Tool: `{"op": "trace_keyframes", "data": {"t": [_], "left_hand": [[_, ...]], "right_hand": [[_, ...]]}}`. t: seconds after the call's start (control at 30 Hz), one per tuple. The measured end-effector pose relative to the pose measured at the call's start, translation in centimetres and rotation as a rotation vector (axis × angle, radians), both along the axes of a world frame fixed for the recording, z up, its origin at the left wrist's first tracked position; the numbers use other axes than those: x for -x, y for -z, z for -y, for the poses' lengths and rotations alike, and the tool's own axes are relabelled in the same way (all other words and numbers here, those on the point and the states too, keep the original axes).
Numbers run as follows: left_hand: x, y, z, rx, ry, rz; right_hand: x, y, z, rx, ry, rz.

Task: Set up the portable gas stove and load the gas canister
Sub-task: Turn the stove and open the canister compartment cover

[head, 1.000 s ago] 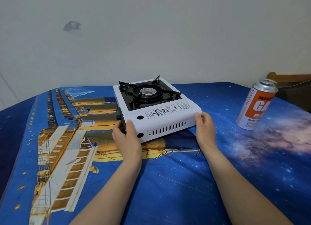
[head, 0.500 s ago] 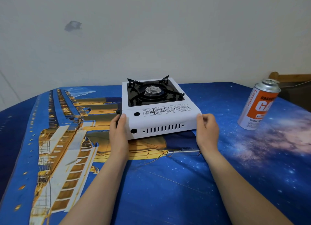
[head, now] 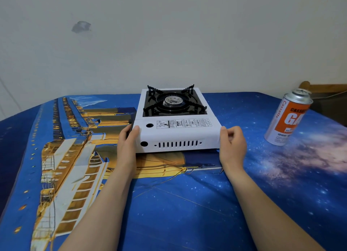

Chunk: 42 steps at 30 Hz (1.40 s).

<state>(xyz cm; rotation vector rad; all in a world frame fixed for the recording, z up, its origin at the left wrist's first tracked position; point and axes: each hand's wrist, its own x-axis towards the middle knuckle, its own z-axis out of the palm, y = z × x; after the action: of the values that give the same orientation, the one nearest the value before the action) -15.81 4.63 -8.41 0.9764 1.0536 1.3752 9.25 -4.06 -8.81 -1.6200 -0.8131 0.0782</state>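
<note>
So the setup part looks mostly sorted, the loading part hasn't started. Going left to right: the left hand (head: 127, 145) is pressed flat against the left end of the stove (head: 176, 134), thumb on the top corner; its fingers (head: 125, 133) sit together along the side, and whether they curl round the back can't be seen. The stove sits flat on the bench (head: 169, 203), which is covered in a blue ship-and-stars print cloth, roughly in the middle. Its long side runs left to right, the vented face points at the person, and the burner (head: 173, 100) with its black pan supports faces up. The strip with the printed diagram, likely the canister lid, is shut. The right hand (head: 231, 143) is against the right end, fingers (head: 233, 132) loosely curled with just the thumb and tips touching the corner, not really clamped. Well off to the right the gas canister (head: 288, 119) stands on the cloth, nozzle up, leaning a bit, untouched. Still left: open the compartment, put the canister in, lock it.
</note>
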Motion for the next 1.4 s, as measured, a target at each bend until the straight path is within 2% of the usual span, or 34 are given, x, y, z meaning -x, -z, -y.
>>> {"op": "trace_keyframes", "data": {"t": [0.13, 0.3, 0.6, 0.77, 0.8, 0.9, 1.1, 1.3, 1.4], "left_hand": [[-0.6, 0.2, 0.2, -0.04, -0.073, -0.103], [-1.5, 0.3, 1.3, -0.073, -0.215, -0.215], [-0.7, 0.5, 0.8, -0.075, -0.149, -0.189], [-0.6, 0.6, 0.7, -0.071, -0.139, -0.178], [-0.7, 0.6, 0.7, -0.073, -0.137, -0.173], [-0.7, 0.6, 0.4, -0.066, -0.135, -0.148], [-0.9, 0.4, 0.2, -0.075, -0.145, -0.115], [-0.8, 0.2, 0.2, -0.19, -0.176, -0.251], [-0.2, 0.1, -0.1, -0.321, -0.164, -0.428]], "right_hand": [[0.4, 0.0, -0.2, -0.014, -0.066, -0.063], [1.3, 0.2, -0.2, 0.049, -0.148, 0.004], [1.2, 0.3, -0.1, -0.034, -0.132, 0.053], [1.5, 0.0, -0.1, 0.043, -0.142, 0.002], [1.6, -0.3, 0.0, 0.045, -0.123, 0.078], [3.2, -1.7, 0.1, 0.032, -0.124, 0.471], [8.1, -3.3, -1.1, 0.271, -0.148, 0.928], [12.0, -4.5, -4.0, 0.367, -0.412, 0.991], [12.7, -4.9, -5.4, 0.443, -0.459, 0.976]]}}
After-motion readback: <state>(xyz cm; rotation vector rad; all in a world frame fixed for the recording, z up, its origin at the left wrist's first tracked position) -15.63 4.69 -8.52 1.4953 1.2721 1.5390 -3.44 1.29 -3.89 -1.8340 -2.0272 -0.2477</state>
